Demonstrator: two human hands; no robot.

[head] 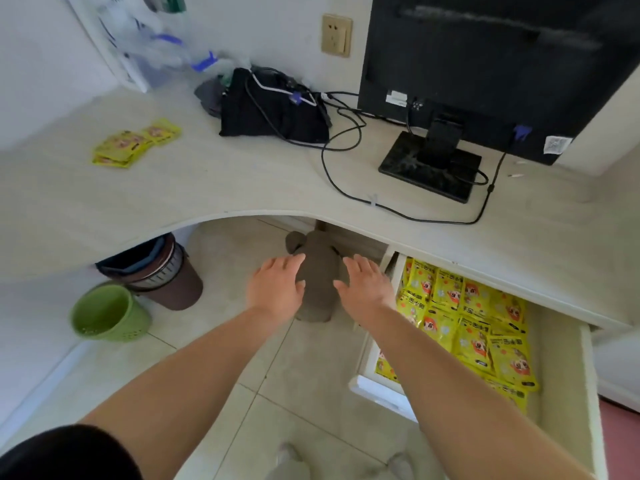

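Note:
My left hand [277,287] and my right hand [365,287] reach forward side by side below the desk's curved front edge, fingers straight and spread, holding nothing. Between and beyond them a grey cloth lump [317,271] lies on the tiled floor under the desk. To the right an open white drawer [568,375] holds several yellow snack packets [467,323]. A few more yellow packets [133,145] lie on the desk top at the left.
The pale desk [242,181] carries a black monitor [485,64] on its stand, a black bag [273,109] and loose cables. Under the desk at the left stand a brown bin [166,275] and a green bucket [107,313].

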